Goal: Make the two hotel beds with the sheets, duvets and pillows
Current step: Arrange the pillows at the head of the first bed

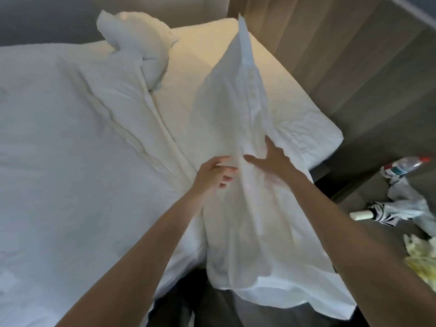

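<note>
Pillow (238,138) stands pressed between flat right hand (271,159) and left hand (215,173) (grip unclear), so I'd shake stuffing into corners.

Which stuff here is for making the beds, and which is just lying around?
For the beds: white cloth between the left hand and right hand; duvet; pillow; fitted sheet.
Just lying about: water bottle; striped thing, perhaps an umbrella; yellowish heap.
</note>
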### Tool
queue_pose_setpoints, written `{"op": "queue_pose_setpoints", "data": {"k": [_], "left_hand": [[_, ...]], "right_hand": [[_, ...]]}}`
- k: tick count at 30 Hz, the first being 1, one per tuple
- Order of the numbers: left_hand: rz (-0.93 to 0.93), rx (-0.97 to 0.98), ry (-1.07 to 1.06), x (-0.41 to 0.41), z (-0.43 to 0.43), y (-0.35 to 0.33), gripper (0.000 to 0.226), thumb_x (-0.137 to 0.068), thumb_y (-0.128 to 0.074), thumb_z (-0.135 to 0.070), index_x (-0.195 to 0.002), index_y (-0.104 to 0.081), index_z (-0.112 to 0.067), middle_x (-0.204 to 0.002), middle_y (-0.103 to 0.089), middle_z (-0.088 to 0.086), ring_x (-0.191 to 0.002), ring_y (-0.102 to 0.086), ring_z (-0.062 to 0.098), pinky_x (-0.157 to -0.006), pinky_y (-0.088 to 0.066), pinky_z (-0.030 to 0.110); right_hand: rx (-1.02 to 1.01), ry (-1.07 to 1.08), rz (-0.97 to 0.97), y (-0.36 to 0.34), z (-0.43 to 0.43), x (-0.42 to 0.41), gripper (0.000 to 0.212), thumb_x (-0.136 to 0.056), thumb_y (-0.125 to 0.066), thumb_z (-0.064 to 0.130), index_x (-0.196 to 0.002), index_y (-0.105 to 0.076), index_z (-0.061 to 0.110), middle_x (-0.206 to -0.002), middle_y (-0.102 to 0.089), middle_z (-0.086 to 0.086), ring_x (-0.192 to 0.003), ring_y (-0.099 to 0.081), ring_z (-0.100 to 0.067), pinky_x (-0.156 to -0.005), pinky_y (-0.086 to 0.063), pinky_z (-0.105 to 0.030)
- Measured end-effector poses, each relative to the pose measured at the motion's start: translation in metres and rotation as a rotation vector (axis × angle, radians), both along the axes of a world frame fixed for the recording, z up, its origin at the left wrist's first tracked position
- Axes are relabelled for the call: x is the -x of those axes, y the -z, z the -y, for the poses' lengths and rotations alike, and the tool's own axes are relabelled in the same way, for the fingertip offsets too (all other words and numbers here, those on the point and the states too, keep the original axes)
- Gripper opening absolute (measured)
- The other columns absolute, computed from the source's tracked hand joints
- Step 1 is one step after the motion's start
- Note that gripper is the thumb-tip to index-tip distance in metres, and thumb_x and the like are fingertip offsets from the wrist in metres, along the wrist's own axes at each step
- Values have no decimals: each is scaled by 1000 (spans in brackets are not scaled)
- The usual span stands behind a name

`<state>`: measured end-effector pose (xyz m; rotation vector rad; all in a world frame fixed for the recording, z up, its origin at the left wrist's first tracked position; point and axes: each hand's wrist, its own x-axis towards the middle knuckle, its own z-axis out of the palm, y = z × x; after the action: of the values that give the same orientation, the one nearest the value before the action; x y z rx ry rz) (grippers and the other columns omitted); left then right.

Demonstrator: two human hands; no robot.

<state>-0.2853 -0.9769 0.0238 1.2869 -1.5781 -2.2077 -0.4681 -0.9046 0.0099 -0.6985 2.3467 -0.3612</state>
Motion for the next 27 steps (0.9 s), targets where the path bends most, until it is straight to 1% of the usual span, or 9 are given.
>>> {"op": "queue_pose_setpoints", "data": {"k": [3, 6, 10, 13, 15, 19, 23, 25, 27], "left_hand": [[101, 111, -54, -8, 10, 22, 30, -93, -49, -7, -119, -61, -15, -87, -71, -7, -71, -61, 12, -62, -44, 20], [209, 131, -69, -12, 18, 52, 24, -93, -53, -11, -115, -60, -20, -92, -67, -3, -72, -59, 10, -61, -43, 20], [354, 137, -36, 7, 20, 92, 35, -97, -51, -21, -132, -50, -24, -115, -59, 3, -87, -57, 13, -74, -46, 28], [443, 64, -38, 44, 11, 119, 57, -95, -55, -40, -147, -33, -29, -140, -46, 7, -122, -48, 21, -102, -42, 39], [470, 11, -11, 75, 4, 134, 75, -90, -57, -53, -152, -21, -33, -152, -35, 6, -135, -38, 26, -109, -35, 45], [434, -6, -116, 130, -11, 157, 103, -75, -72, -59, -153, -13, -28, -151, -38, 3, -133, -43, 26, -108, -38, 40], [570, 45, -221, 145, -16, 178, 125, -49, -66, -85, -150, -10, -38, -145, -45, 6, -130, -45, 32, -108, -37, 49], [592, 76, -236, 143, -17, 183, 126, -43, -61, -92, -148, -16, -39, -141, -50, 5, -126, -50, 31, -107, -39, 48], [610, 97, -251, 143, -18, 181, 112, -58, -61, -86, -149, -22, -33, -142, -49, 4, -127, -50, 30, -107, -39, 44]], "right_hand": [[-22, 146, 122, 27, -22, 26, 130, -52, -57, 90, -153, 5, 38, -161, -15, -8, -145, -20, -35, -116, -24, -52], [35, 271, 197, 70, -39, 60, 145, -35, -64, 94, -153, -3, 37, -160, -23, -1, -144, -27, -28, -116, -26, -49], [127, 327, 330, 106, -50, 87, 110, -74, -73, 59, -155, -5, 29, -159, -22, 2, -144, -27, -21, -113, -26, -34], [154, 342, 347, 140, -61, 117, 100, -80, -72, 53, -155, -9, 33, -158, -25, 3, -142, -30, -21, -107, -30, -31], [165, 376, 339, 154, -70, 139, 95, -79, -70, 56, -154, -15, 34, -155, -29, 0, -140, -32, -23, -107, -31, -32], [166, 378, 210, 172, -80, 176, 82, -78, -67, 65, -146, -28, 42, -147, -33, -7, -135, -33, -33, -111, -33, -47], [156, 388, 258, 189, -83, 198, 107, -70, -61, 78, -154, -10, 35, -154, -30, 3, -139, -34, -27, -114, -30, -47], [157, 417, 341, 199, -86, 205, 119, -62, -59, 84, -155, -6, 31, -155, -31, 3, -138, -39, -26, -113, -33, -45], [101, 427, 355, 206, -87, 210, 111, -68, -59, 81, -153, -15, 24, -149, -40, -1, -132, -45, -27, -111, -36, -42]]}}
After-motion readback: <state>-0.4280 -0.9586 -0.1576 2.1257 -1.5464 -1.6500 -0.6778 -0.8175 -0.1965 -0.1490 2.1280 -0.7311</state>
